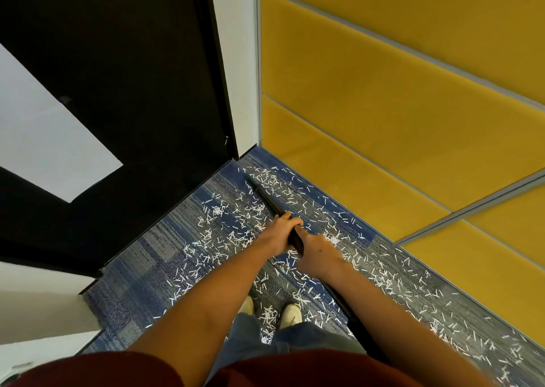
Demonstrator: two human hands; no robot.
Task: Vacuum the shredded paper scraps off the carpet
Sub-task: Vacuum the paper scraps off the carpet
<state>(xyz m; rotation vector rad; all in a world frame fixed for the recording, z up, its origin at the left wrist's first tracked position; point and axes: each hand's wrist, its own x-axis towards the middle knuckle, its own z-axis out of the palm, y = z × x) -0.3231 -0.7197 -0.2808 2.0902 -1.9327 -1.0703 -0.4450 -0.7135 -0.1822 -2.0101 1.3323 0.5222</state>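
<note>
Blue-grey carpet [132, 283], corner by yellow wall [383, 106]; paper scraps [218, 239] strewn all round both hands, ahead and behind; left hand [280, 233] and right hand [320, 257] both grip black vacuum wand [269, 201], left ahead, likely steering it into corner.

both arms reach forward and down from the near edge, bare from the elbows on. the left arm [212, 298] comes in from the near left and the right arm [383, 307] from the near right, and they converge toward the middle. the left grip [280, 233] is the farther of the two, knuckles up, fingers curled over the black wand [267, 199] from the left side. the right grip [318, 257] sits just behind it, nearer the body and to the right, back of the hand up, wrapped round the same wand. the two grips are close together, almost touching. both wrists are fairly straight, in line with the forearms.
</note>
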